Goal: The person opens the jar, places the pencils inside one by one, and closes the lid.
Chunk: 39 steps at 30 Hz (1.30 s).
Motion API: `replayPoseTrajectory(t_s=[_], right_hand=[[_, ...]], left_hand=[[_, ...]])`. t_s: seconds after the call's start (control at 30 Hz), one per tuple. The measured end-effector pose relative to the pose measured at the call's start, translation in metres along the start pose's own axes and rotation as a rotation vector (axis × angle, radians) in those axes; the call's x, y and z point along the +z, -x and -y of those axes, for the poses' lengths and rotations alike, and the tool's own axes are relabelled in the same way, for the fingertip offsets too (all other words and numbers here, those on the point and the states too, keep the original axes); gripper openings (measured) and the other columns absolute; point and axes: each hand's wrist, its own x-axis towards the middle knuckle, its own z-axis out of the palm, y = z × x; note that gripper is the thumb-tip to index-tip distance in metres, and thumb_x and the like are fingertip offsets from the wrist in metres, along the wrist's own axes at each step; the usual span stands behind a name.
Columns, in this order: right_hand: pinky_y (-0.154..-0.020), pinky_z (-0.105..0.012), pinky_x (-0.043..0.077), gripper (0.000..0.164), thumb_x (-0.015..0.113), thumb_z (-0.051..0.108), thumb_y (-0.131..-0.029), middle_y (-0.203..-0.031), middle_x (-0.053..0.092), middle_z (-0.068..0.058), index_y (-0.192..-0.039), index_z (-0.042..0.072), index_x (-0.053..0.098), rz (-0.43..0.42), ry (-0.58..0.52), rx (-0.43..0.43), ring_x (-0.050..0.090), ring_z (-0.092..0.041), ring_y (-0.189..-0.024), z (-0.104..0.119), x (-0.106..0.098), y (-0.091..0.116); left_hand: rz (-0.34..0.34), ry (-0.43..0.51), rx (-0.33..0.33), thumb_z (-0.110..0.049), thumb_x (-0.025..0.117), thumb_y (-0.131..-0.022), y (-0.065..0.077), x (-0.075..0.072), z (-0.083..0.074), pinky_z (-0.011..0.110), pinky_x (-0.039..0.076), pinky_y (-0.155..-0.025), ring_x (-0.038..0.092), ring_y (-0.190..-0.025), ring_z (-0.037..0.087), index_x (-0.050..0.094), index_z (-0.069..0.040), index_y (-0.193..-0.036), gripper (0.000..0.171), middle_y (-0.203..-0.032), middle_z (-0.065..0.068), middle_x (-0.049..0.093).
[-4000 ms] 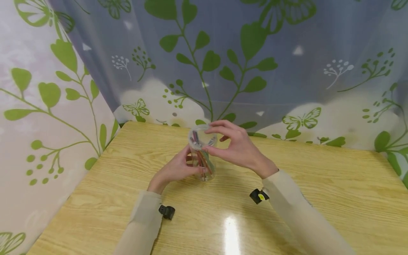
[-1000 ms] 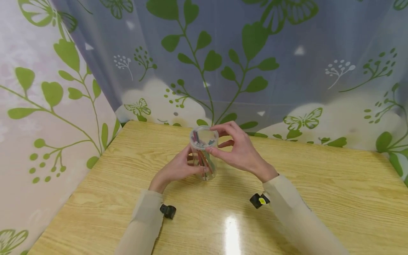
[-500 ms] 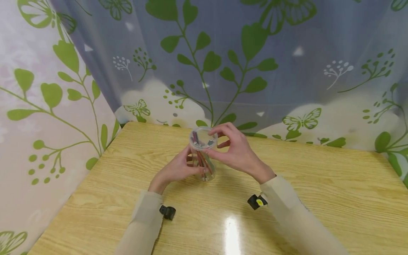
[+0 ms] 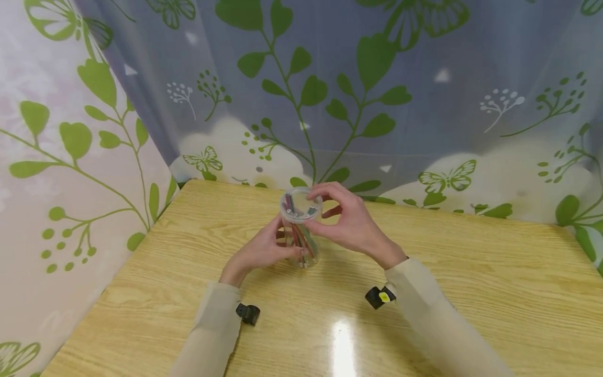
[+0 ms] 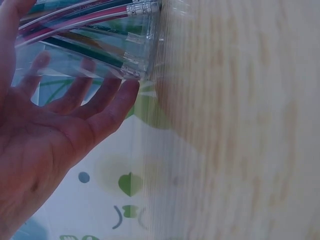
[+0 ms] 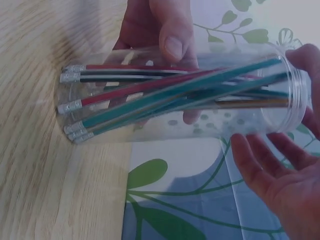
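A clear plastic jar stands upright on the table. Inside it are several pencils in red, teal, dark green and brown, their metal-banded ends at the bottom. My left hand grips the jar's side, thumb in front and fingers behind. Around the round clear lid at its top, my right hand has its thumb at the near rim and its index finger at the far rim. The left wrist view shows the left hand close by the jar's lower end. Beyond the jar in the right wrist view is the left thumb.
The wood-grain table reaches back to a blue and white curtain printed with green leaves and butterflies. A pale patterned cloth borders the left side. Both wrists carry small black cameras.
Over four seconds, my right hand's fingers have shifted slightly around the lid; the index finger drew back to the rim about a second ago and then settled inward. Jar and left hand stay put.
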Motion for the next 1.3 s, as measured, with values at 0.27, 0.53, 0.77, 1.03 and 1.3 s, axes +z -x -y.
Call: replayPoseTrajectory(t_s=[0.27, 0.53, 0.77, 1.03, 1.3], right_hand=[[-0.079, -0.032, 0.063, 0.041, 0.086, 0.019, -0.083, -0.128, 0.057, -0.007, -0.118, 0.013, 0.064, -0.026, 0.021, 0.011, 0.061, -0.021, -0.110, 0.0037, 0.0035, -0.0007], [-0.086, -0.041, 0.062, 0.037, 0.077, 0.009, -0.086, -0.147, 0.058, -0.005, -0.119, 0.015, 0.063, 0.008, -0.013, 0.005, 0.062, -0.023, -0.122, -0.0023, 0.0009, 0.0007], [-0.081, -0.034, 0.063, 0.037, 0.081, 0.012, -0.082, -0.132, 0.060, -0.007, -0.115, 0.011, 0.063, -0.027, 0.016, 0.021, 0.062, -0.022, -0.110, 0.0027, 0.0030, -0.0004], [-0.080, -0.035, 0.062, 0.036, 0.082, 0.014, -0.083, -0.141, 0.055, -0.007, -0.112, 0.015, 0.062, -0.003, 0.019, 0.027, 0.060, -0.022, -0.117, 0.0048, 0.0016, -0.0019], [-0.084, -0.041, 0.062, 0.035, 0.082, 0.014, -0.082, -0.144, 0.061, -0.004, -0.109, 0.016, 0.058, 0.004, 0.018, 0.074, 0.062, -0.024, -0.118, 0.0059, 0.0025, -0.0036]], left_hand=[[0.005, 0.010, 0.003, -0.021, 0.080, -0.090, 0.0008, 0.0003, -0.0021, 0.048, 0.053, -0.108, 0.053, -0.133, 0.032, 0.018, -0.031, -0.164, 0.097, -0.150, 0.004, 0.046], [0.003, 0.008, -0.018, -0.021, 0.080, -0.090, 0.0003, 0.0004, -0.0007, 0.047, 0.053, -0.108, 0.053, -0.135, 0.032, 0.018, -0.036, -0.162, 0.096, -0.151, 0.004, 0.045], [0.013, 0.015, -0.008, -0.022, 0.081, -0.089, 0.0002, -0.0001, 0.0001, 0.046, 0.054, -0.107, 0.054, -0.133, 0.031, 0.020, -0.034, -0.162, 0.096, -0.150, 0.003, 0.047], [0.017, 0.031, -0.007, -0.021, 0.081, -0.089, 0.0000, -0.0013, 0.0013, 0.047, 0.054, -0.106, 0.054, -0.131, 0.030, 0.022, -0.040, -0.159, 0.094, -0.148, 0.000, 0.048], [0.021, 0.027, -0.008, -0.021, 0.080, -0.090, -0.0003, -0.0005, 0.0004, 0.044, 0.055, -0.102, 0.054, -0.130, 0.031, 0.022, -0.041, -0.159, 0.093, -0.148, 0.002, 0.049]])
